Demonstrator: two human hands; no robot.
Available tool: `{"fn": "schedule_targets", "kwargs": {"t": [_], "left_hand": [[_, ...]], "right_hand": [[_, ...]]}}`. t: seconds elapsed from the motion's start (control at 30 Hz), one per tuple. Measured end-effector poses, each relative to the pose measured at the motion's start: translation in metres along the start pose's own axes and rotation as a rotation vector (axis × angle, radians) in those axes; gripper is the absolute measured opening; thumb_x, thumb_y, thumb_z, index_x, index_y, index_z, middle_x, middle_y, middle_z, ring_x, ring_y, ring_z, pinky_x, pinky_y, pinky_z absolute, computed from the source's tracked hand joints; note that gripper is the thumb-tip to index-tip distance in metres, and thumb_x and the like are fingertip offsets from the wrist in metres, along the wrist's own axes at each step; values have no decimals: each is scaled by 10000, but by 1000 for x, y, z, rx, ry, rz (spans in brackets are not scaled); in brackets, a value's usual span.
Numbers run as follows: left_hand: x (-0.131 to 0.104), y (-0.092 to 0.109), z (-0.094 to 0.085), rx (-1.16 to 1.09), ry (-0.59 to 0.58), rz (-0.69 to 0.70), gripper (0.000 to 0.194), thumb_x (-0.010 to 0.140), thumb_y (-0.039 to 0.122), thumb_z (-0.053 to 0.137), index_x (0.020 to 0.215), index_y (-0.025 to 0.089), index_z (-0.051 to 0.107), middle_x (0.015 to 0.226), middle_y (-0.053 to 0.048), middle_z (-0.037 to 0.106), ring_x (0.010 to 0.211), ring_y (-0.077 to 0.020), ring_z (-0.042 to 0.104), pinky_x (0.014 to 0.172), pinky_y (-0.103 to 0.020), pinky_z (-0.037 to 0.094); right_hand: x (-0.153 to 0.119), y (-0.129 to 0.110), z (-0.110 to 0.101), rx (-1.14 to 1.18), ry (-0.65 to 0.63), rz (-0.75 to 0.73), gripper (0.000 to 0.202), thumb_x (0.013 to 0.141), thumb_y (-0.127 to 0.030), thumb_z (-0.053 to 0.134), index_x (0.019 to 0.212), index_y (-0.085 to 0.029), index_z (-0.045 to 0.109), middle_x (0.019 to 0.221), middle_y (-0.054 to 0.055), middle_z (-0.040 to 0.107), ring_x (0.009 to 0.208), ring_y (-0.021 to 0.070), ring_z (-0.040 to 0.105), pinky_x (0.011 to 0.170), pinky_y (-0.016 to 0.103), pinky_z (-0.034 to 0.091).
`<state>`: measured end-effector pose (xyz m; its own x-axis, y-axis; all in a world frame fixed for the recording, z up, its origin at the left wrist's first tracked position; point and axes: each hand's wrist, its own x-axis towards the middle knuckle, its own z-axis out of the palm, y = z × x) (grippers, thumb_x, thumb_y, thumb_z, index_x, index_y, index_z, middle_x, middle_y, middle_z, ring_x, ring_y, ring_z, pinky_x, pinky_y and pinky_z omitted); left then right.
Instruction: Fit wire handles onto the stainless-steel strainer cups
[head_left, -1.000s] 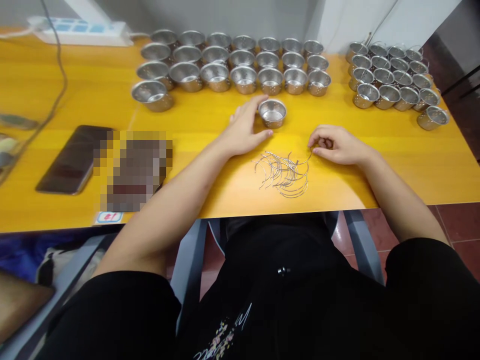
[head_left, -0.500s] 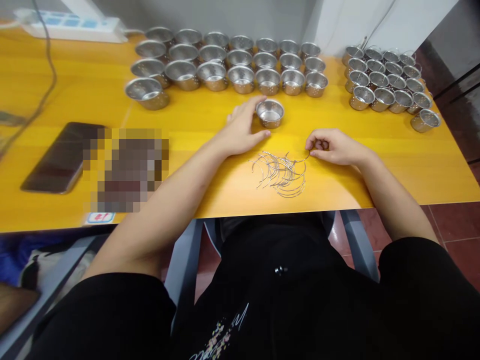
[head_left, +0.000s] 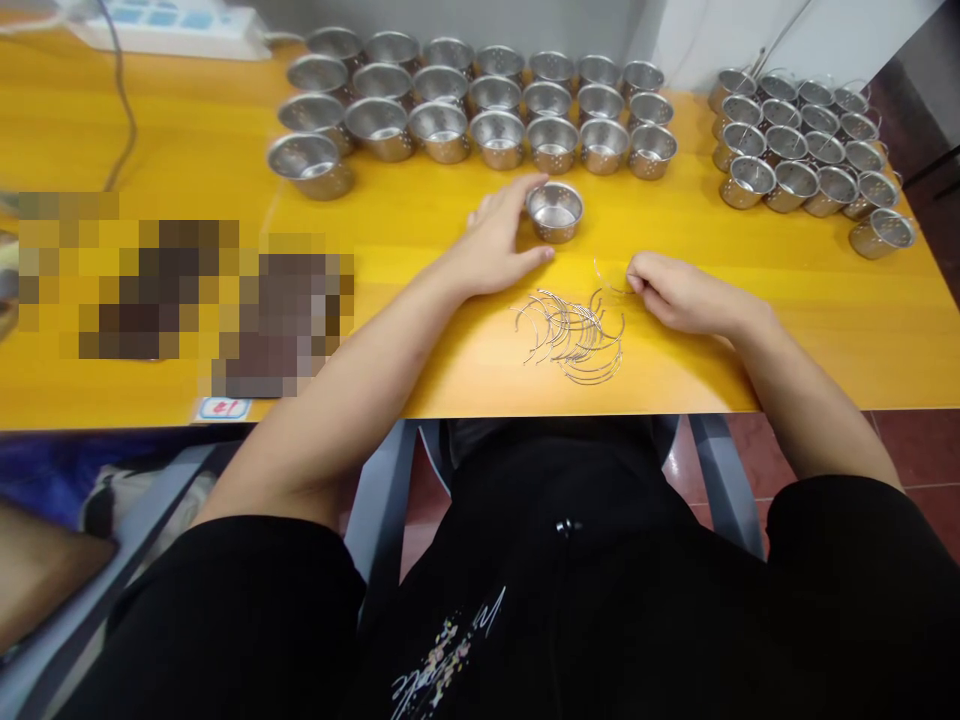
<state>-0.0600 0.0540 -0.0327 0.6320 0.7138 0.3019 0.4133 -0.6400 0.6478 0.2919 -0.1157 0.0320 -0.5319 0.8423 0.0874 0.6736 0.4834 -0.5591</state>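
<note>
A small perforated metal cup stands upright on the yellow table. At its left side is my left hand, thumb and fingers apart around it; whether the fingertips touch the cup is hard to tell. My right hand, to the right, pinches one thin curved wire between thumb and fingers, its free end pointing left and up. Just left of that hand, a loose heap of similar curved wires lies in front of the cup.
Rows of metal cups line the back of the table. At the right are more cups, some showing wire handles. A power strip with a cable sits back left. Blurred-out dark objects lie left of my forearm. Part of another person's arm shows lower left.
My right hand has drawn the pinched wire up and away from the heap and turned it. My left hand keeps its place beside the cup. The view has shifted slightly.
</note>
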Motion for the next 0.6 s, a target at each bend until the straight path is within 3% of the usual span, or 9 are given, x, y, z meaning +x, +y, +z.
{"fn": "schedule_targets", "kwargs": {"t": [0.1,0.2,0.3,0.4,0.5,0.6], "left_hand": [[0,-1,2,-10,11,1,1195,904,704,980,1935,344,496,2008,-217,556,1826,-635,527,1531,-956,363],[-1,5,1,-24,59,42,1246,938,754,968,1989,381,413,2063,-176,492,1870,-565,503,1566,-861,409],[-5,22,-7,7,131,107,1273,992,802,925,2040,400,325,2118,-148,380,1951,-508,395,1604,-784,410],[-9,49,-16,58,174,196,1175,1085,847,846,2045,376,359,2112,-164,358,1998,-494,301,1670,-762,288],[-12,76,-19,78,69,247,1102,1107,924,792,2025,433,429,2121,-99,382,2005,-527,277,1671,-791,257],[-13,96,-14,68,-58,257,897,1139,960,777,1885,478,655,2047,-51,530,1952,-556,383,1639,-853,264]], "right_hand": [[-1,8,-3,45,81,-16,239,1063,-314,728,1052,-289,491,981,49,578,865,266,460,873,439,430],[-1,14,-5,110,139,-2,304,1103,-381,762,1044,-289,478,968,34,545,875,250,434,881,435,435],[1,12,-3,312,154,23,442,1109,-481,835,1037,-293,441,1003,23,520,863,222,414,824,402,432],[3,6,2,589,112,81,632,1092,-603,949,1045,-300,397,1078,15,534,795,169,414,709,352,430],[6,-2,8,789,39,76,762,1087,-720,1025,1045,-297,392,1102,0,558,717,115,423,621,316,399],[7,-11,11,922,-58,53,788,1103,-718,1055,1032,-289,398,1036,-28,556,665,88,419,584,287,357]]}}
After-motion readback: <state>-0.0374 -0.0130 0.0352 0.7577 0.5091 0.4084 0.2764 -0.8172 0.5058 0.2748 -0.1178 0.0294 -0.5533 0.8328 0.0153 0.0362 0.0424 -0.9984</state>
